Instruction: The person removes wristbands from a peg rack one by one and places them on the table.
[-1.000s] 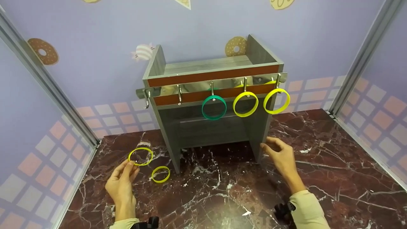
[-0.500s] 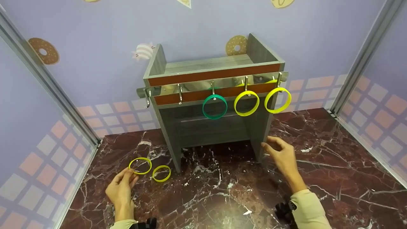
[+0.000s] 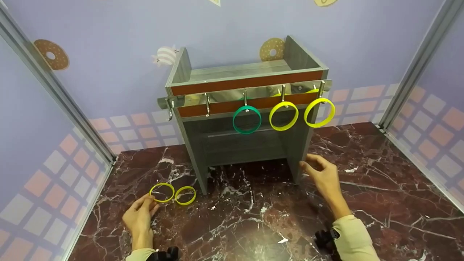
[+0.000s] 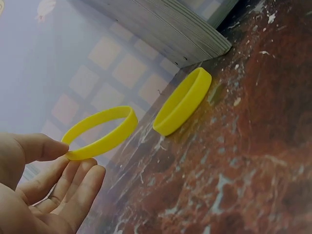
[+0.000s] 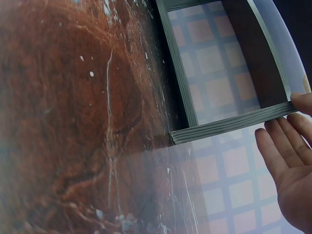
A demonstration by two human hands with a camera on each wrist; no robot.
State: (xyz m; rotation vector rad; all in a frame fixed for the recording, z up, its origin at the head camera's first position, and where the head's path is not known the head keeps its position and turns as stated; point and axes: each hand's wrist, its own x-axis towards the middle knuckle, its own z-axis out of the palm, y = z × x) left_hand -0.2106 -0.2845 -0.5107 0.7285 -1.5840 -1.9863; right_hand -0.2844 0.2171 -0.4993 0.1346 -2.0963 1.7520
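Observation:
My left hand (image 3: 139, 217) pinches a yellow silicone wristband (image 4: 100, 132) between thumb and fingertips, just above the tabletop. To its right, a second yellow wristband (image 3: 185, 195) lies on the table, close beside the held one but apart from it in the left wrist view. My right hand (image 3: 323, 179) grips the right side panel (image 5: 234, 122) of a grey wooden shelf (image 3: 250, 78), thumb on one face and fingers on the other. On the shelf's hook rail (image 3: 226, 98) hang a green wristband (image 3: 234, 125) and two yellow wristbands (image 3: 271, 121), one per hook. The two left hooks (image 3: 207, 105) bear nothing.
The shelf stands upright on a dark red marbled table (image 3: 253, 228) against a lilac patterned wall (image 3: 232, 32). Grey metal corner posts (image 3: 69, 94) and side walls bound the table at left and right.
My left hand has lowered the held wristband toward the table, near the lying one. The right hand keeps its place on the shelf panel. The head view has shifted slightly.

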